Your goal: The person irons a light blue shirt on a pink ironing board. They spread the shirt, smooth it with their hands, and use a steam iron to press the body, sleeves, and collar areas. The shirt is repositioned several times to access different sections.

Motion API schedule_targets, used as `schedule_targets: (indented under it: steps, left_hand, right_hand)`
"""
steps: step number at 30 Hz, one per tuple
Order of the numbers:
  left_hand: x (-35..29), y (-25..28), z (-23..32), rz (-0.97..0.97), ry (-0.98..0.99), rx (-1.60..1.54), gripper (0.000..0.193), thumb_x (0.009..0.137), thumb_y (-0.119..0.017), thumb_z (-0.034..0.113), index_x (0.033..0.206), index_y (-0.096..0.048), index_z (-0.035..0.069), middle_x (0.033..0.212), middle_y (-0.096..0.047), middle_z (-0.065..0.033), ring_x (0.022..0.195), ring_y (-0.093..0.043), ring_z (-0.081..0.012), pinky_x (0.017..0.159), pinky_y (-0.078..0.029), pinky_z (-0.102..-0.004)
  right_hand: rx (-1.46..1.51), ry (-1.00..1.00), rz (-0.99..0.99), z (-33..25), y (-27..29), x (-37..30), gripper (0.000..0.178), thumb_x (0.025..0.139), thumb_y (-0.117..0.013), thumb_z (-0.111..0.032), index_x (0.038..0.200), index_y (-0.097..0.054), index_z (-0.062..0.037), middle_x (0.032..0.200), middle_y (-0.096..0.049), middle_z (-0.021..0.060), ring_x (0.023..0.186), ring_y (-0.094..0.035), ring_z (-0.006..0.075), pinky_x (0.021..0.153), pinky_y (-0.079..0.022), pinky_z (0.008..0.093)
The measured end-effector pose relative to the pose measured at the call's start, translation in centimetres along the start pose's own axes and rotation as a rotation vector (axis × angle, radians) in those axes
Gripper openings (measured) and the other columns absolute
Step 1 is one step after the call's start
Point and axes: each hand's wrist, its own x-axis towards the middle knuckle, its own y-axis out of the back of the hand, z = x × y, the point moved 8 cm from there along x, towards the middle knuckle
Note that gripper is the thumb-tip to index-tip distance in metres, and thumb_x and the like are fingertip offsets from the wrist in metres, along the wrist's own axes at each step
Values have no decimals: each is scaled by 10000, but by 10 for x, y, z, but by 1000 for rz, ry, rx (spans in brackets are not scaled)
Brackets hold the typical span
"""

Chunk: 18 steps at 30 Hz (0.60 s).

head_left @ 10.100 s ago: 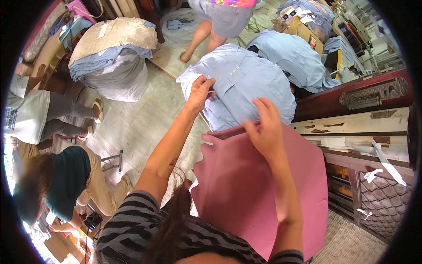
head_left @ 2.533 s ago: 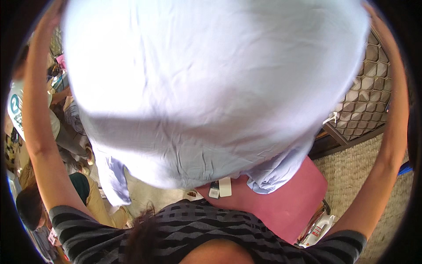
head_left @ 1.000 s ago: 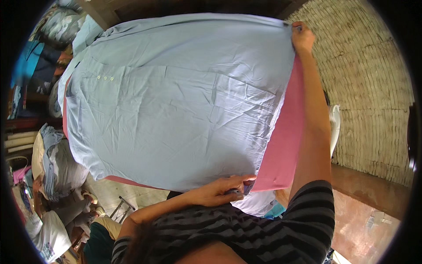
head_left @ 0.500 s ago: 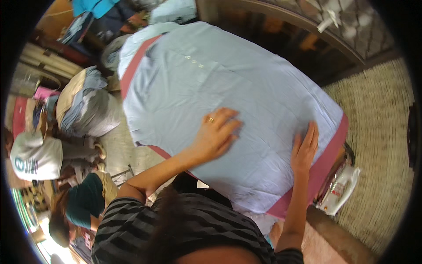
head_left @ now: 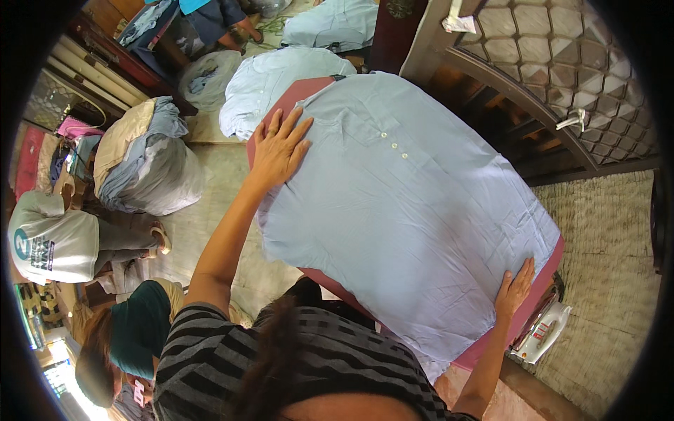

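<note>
A light blue shirt (head_left: 393, 203) is spread over an ironing board (head_left: 298, 91) with a dark red cover. Several white buttons run down its upper part, and creases show toward the right end. My left hand (head_left: 279, 147) lies flat at the shirt's far left edge, fingers spread. On the right, my right hand (head_left: 514, 288) rests on the shirt near the board's near-right edge, with its fingers stretched out. Neither hand grips anything. A white iron (head_left: 544, 333) stands at the board's right end, beyond my right hand.
Other light blue clothes (head_left: 274, 77) hang past the board's far left end. A large bundle of clothes (head_left: 158, 168) stands on the floor at left. Two people (head_left: 60, 235) are at the left, another at the top. A dark wooden grille door (head_left: 554, 105) borders the far right.
My left hand has moved from the shirt's middle to its far left edge. My right hand has shifted slightly toward the near right. The shirt lies flatter around the buttons, and the view has shifted.
</note>
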Motion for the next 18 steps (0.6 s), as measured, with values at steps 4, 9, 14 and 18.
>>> schedule_targets:
  steps: [4, 9, 14, 18]
  left_hand:
    - [34, 3, -19, 140, 50, -107, 445, 977, -545, 354, 1403, -535, 227, 1469, -463, -77, 1361, -390, -347, 1065, -279, -555]
    - [63, 12, -28, 157, 85, -264, 250, 900, -669, 269, 1091, -630, 113, 984, -660, -92, 1032, -566, -313, 882, -369, -495]
    - [78, -14, -67, 149, 138, -300, 284, 908, -671, 318, 1018, -574, 75, 824, -674, -171, 773, -632, -403, 715, -468, -517]
    - [137, 11, -8, 172, -42, -261, 413, 912, -668, 422, 1153, -619, 91, 1128, -654, -126, 1031, -612, -347, 831, -458, -490]
  right_hand:
    - [21, 21, -9, 7, -5, 3, 614, 1001, -476, -309, 1498, -354, 29, 1583, -315, 208, 1452, -305, 387, 1167, -273, 496]
    - [36, -23, -9, 5, -5, -1, 639, 967, -520, -279, 1500, -349, 30, 1576, -325, 218, 1446, -313, 393, 1164, -281, 499]
    - [133, -36, -10, -6, 3, 7, 656, 937, -576, -263, 1495, -357, 4, 1580, -320, 201, 1448, -312, 380, 1163, -279, 492]
    - [53, -173, -38, -4, 5, 2, 686, 911, -632, -266, 1501, -363, -44, 1585, -321, 176, 1445, -326, 358, 1153, -305, 480]
